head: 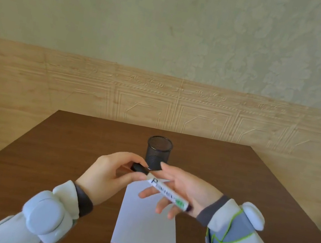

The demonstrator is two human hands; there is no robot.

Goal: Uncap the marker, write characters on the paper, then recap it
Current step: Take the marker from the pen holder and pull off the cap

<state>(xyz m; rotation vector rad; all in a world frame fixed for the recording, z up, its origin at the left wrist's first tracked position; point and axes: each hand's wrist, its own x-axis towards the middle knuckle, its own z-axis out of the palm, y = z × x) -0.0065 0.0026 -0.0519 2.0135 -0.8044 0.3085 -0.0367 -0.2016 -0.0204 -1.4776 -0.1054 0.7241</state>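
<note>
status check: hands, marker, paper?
Left hand pinches black cap; right hand holds marker barrel. Cap on. Paper blank. Mesh cup behind, clear.

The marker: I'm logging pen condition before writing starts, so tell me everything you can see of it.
The marker has a white barrel with dark lettering, a green patch near its rear end and a black cap still on. It is held in the air above the paper, tilted, cap end away from the person. The left hand pinches the cap; the right hand cradles the barrel on its fingers.
</note>
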